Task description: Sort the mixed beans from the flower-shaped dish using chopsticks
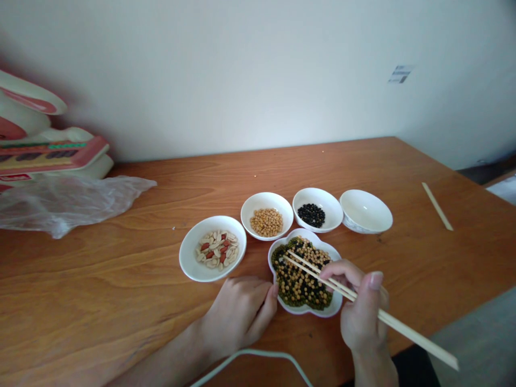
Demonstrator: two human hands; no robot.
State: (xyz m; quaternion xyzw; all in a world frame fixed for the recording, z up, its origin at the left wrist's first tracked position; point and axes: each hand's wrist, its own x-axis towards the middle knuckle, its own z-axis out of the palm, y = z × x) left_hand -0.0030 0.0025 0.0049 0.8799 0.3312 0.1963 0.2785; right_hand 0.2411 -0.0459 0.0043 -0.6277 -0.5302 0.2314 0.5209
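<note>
A white flower-shaped dish holds mixed green beans, black beans and yellow soybeans. My right hand grips a pair of wooden chopsticks, their tips together over the beans at the dish's upper left. Curled on the table beside the dish is my left hand, thumb and forefinger closed at its left rim. Left of the dish stands a white bowl of pale peanuts, a few with red skins. Behind it are a bowl of soybeans and a bowl of black beans.
Another white bowl sits at the right end of the row. A light wooden stick lies farther right. At the left are a clear plastic bag and a pink-and-white toy keyboard. A pale cable loops at the table's front.
</note>
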